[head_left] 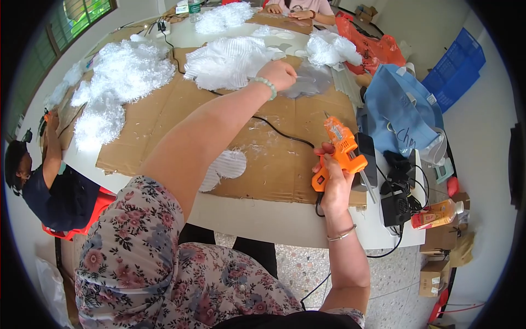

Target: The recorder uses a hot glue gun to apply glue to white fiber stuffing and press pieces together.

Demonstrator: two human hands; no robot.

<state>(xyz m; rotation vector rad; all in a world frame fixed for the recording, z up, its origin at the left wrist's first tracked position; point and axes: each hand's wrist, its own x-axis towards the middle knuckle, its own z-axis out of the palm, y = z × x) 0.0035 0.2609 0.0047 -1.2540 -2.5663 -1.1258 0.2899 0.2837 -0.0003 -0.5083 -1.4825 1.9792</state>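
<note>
Glue gun (341, 155), orange, sits clenched in the right hand (331, 186) near the cardboard sheet's (285, 164) front edge, nozzle up, its black cord (274, 127) trailing across. Left hand (279, 74) reaches far out w/ fingers closed on a thin clear strip (307, 79) by the white feather piles (227, 63). Looks like the fetch-a-piece step; next move prob. needs strip & nozzle brought together.

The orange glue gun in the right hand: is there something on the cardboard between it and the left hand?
Nothing solid. Between the glue gun in the right hand and the left hand lie only bare cardboard, the gun's black cable and small white scraps.
</note>
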